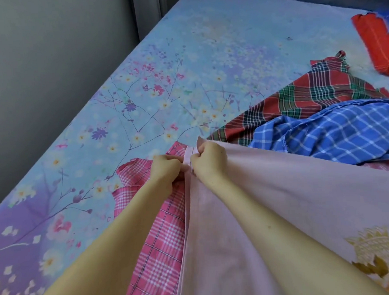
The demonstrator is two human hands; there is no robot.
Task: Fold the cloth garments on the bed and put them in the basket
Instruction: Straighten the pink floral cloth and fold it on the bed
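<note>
The pale pink cloth lies draped over the near part of the bed, its hemmed edge lifted toward the far side. The left hand and right hand both pinch that hem with curled fingers, close together, apparently to align the edge for a fold. Beneath it lies a pink plaid garment; beyond, a blue checked garment and red-green plaid garment await, unfolded. An orange cloth sits folded well apart. No basket is visible.
</note>
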